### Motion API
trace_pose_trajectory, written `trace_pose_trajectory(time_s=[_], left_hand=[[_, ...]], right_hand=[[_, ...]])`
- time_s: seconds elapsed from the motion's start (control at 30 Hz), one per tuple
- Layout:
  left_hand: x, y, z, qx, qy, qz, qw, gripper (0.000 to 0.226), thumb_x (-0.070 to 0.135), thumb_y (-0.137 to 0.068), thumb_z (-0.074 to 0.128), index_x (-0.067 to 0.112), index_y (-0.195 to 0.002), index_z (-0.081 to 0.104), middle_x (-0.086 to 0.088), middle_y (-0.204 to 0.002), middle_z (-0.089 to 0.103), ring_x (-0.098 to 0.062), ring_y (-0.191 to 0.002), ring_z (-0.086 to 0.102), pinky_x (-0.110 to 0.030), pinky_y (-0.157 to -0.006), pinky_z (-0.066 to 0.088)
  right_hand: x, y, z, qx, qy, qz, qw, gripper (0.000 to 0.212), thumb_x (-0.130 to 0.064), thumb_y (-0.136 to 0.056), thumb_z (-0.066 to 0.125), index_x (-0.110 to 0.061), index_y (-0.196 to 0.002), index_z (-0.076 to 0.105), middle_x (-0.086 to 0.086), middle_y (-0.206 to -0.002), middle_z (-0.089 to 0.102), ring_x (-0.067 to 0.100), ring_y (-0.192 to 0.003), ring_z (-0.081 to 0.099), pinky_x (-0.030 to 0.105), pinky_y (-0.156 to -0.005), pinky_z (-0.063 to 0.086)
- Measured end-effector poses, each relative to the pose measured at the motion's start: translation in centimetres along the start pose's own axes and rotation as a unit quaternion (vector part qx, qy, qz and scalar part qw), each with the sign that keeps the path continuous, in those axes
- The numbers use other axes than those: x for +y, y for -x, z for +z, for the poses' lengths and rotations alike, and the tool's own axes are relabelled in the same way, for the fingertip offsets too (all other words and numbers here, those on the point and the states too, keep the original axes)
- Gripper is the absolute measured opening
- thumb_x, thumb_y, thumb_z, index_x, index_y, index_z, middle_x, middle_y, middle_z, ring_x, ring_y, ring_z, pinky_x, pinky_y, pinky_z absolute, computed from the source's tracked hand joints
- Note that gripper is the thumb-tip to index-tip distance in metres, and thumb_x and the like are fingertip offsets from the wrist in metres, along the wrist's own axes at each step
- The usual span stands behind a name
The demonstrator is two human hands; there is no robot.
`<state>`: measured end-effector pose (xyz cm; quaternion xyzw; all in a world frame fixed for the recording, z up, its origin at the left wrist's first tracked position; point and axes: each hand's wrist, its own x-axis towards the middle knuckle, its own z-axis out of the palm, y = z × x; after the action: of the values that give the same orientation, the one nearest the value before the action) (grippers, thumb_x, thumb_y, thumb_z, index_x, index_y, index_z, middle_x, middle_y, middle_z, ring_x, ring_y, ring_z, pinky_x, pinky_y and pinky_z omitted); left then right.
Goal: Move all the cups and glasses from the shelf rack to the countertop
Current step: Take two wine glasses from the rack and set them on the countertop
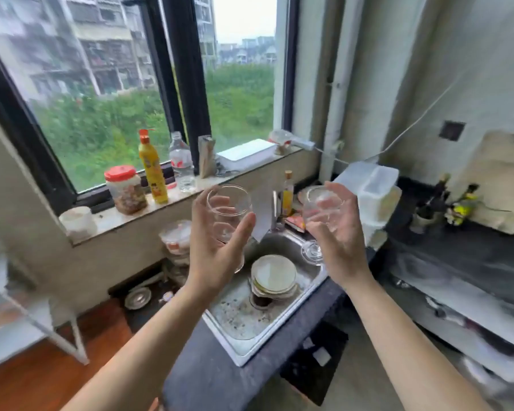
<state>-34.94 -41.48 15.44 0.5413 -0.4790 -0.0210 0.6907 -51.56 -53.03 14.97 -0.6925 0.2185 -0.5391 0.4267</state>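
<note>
We face a wide window above a pale sill, and below it a dark countertop that carries a steel sink. At the far left edge stands a white shelf rack, blurred, so we cannot tell what it holds. In the sink basin lies a stack of pale plates over a dark drain, with specks scattered on the bare metal.

On the sill we see a white tub, a clear jar with a red lid filled with brownish pieces, a yellow bottle with an orange cap, and a clear water bottle that looks nearly empty. A small amber bottle stands behind the sink.

Our left hand wraps around a clear tumbler glass, fingers curled behind it and thumb across the front; it is upright, empty, raised above the sink. Our right hand cups a clear stemmed glass, fingers loosely closed on the bowl, its round foot showing below the palm. It too is empty, held over the sink's right rim.
</note>
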Motion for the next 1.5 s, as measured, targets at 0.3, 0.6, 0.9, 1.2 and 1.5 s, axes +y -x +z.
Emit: trace_pose_trajectory(time_s=[0.3,0.6,0.9,1.2,1.5], left_hand=[[5.0,5.2,29.6,-0.157,0.147,-0.056,0.975,0.065,0.042,-0.079,0.08,0.026,-0.133,0.047,0.001,-0.121,0.059,-0.022,-0.113,0.062,-0.043,-0.091,0.055],[7.1,8.6,51.8,-0.31,0.191,-0.06,0.929,0.071,0.058,-0.075,0.078,0.036,-0.134,0.044,-0.001,-0.123,0.06,-0.02,-0.114,0.064,-0.042,-0.094,0.055],[8.0,10.6,75.9,-0.434,0.278,-0.067,0.854,0.065,0.035,-0.08,0.08,0.039,-0.135,0.044,0.001,-0.123,0.06,-0.009,-0.113,0.063,-0.024,-0.085,0.055],[13.6,16.3,95.6,-0.55,0.327,-0.086,0.764,0.068,0.037,-0.077,0.082,0.042,-0.135,0.047,0.014,-0.119,0.062,-0.002,-0.093,0.069,-0.005,-0.065,0.048],[14.5,22.8,112.4,-0.578,0.233,-0.098,0.776,0.067,0.048,-0.072,0.084,0.055,-0.127,0.047,0.027,-0.123,0.062,-0.002,-0.115,0.061,-0.039,-0.098,0.052]], right_hand=[[2.2,1.2,-31.4,0.143,0.105,0.023,0.984,0.057,-0.036,-0.077,0.061,-0.042,-0.133,0.048,0.0,-0.112,0.055,0.013,-0.1,0.062,0.022,-0.082,0.053],[5.0,4.2,-51.9,0.303,0.181,0.072,0.933,0.059,-0.027,-0.076,0.061,-0.039,-0.133,0.05,-0.011,-0.111,0.057,0.012,-0.103,0.062,0.029,-0.089,0.052],[7.3,3.2,-69.9,0.407,0.282,0.143,0.857,0.062,-0.029,-0.074,0.064,-0.041,-0.133,0.049,-0.006,-0.118,0.058,0.006,-0.107,0.06,0.014,-0.083,0.044],[6.3,6.4,-85.8,0.531,0.336,0.189,0.755,0.063,-0.035,-0.07,0.069,-0.048,-0.128,0.048,-0.012,-0.118,0.058,-0.006,-0.098,0.061,0.008,-0.074,0.044],[12.2,8.4,-104.4,0.532,0.321,0.228,0.75,0.063,-0.042,-0.07,0.073,-0.051,-0.127,0.047,-0.015,-0.119,0.058,-0.004,-0.101,0.062,0.013,-0.077,0.042]])
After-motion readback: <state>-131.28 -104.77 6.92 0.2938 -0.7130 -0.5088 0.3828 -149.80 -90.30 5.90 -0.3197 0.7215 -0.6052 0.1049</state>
